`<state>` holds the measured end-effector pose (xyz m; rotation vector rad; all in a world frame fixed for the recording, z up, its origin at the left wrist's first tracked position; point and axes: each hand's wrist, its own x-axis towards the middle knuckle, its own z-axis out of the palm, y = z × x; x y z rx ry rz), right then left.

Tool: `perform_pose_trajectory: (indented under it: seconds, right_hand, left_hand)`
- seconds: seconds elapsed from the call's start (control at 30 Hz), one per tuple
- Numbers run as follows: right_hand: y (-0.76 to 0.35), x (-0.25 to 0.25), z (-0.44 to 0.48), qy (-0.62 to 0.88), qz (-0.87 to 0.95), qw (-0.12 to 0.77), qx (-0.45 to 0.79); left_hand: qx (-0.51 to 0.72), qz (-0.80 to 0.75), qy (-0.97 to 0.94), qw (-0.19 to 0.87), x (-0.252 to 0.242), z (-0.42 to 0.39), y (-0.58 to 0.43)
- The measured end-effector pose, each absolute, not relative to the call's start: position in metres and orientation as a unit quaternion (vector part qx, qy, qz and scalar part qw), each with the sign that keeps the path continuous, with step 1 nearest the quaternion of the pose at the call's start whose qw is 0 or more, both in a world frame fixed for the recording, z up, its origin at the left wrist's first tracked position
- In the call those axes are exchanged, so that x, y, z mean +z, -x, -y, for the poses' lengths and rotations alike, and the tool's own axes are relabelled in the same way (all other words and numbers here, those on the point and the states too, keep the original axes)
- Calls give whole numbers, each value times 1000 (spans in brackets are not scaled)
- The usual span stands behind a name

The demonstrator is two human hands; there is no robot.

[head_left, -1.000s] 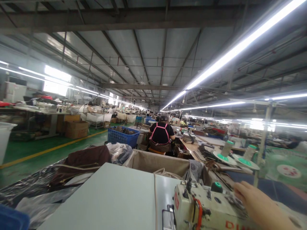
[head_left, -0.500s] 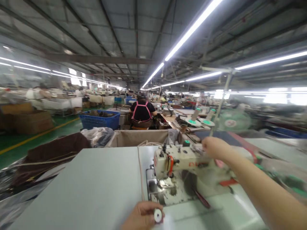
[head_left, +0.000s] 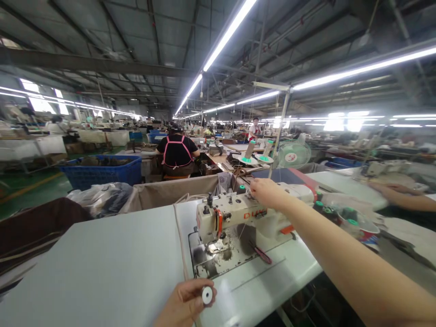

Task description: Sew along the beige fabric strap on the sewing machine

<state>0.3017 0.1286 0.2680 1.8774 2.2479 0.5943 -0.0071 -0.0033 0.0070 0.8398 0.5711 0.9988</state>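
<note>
Between the thumb and fingers of my left hand (head_left: 185, 302) is a small white bobbin (head_left: 207, 295), its round face with the centre hole turned toward me. That hand is just in front of the sewing machine's metal bed, above the pale tabletop (head_left: 136, 254). My right hand (head_left: 267, 193) reaches across to the top of the sewing machine (head_left: 235, 211). Its fingers are curled together at the machine's upper surface, and whatever they grip is hidden. A pair of dark reddish tweezers or snips (head_left: 262, 254) lies on the bed under the arm.
A beige fabric bin (head_left: 177, 186) stands behind the table, beside a blue basket (head_left: 102, 170). Thread cones (head_left: 250, 150) stand beyond the machine. At right are spools in a tub (head_left: 364, 229) and another person's arm (head_left: 408, 193). A seated person (head_left: 177, 152) works ahead.
The view has turned right, so the scene sits further left. My right hand has come down closer onto the machine's top. My left hand still holds the bobbin.
</note>
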Motion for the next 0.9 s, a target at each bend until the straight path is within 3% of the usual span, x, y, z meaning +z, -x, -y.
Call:
perform_pose_trajectory:
  seconds: [0.9]
  right_hand:
    - [-294, 266, -126, -637, -733, 84, 222]
  left_hand:
    - [450, -247, -341, 788, 7, 7, 8]
